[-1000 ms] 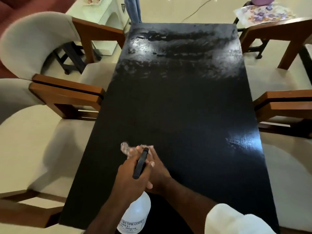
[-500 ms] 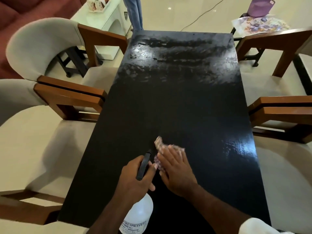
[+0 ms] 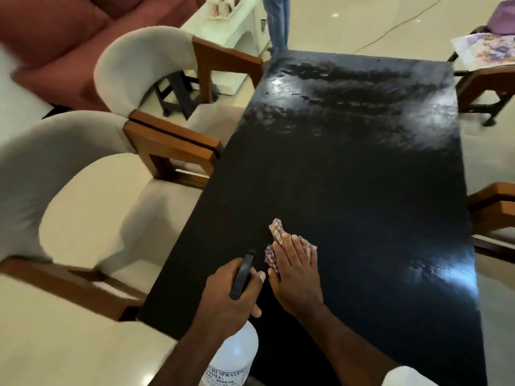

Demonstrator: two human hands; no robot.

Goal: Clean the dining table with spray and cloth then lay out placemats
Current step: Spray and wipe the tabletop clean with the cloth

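Plainly the largest thing in play is the dining table (image 3: 362, 190), a long dark slab with a glossy top, wet-looking streaks across its far end and glare near the right edge. I judge it heavy and rigid enough to take firm pressure without shifting, and slick where damp, so a wipe should glide. Next comes the spray bottle (image 3: 234, 355), white plastic, at the near edge toward the near left corner. The left hand (image 3: 231, 291) curls round its neck and black spray head (image 3: 242, 277); I cannot tell whether its base rests on anything. It looks stiff and fairly light, though its fill is hidden, and the neck under the trigger seems the sound place to hold it. Smallest is the checked cloth (image 3: 278, 232), crumpled on the table just beyond the bottle, left of the middle. The right hand (image 3: 295, 277) presses it flat, fingers straight and close together. Soft and limp, it would probably bunch if pinched, so a flat palm suits it best.
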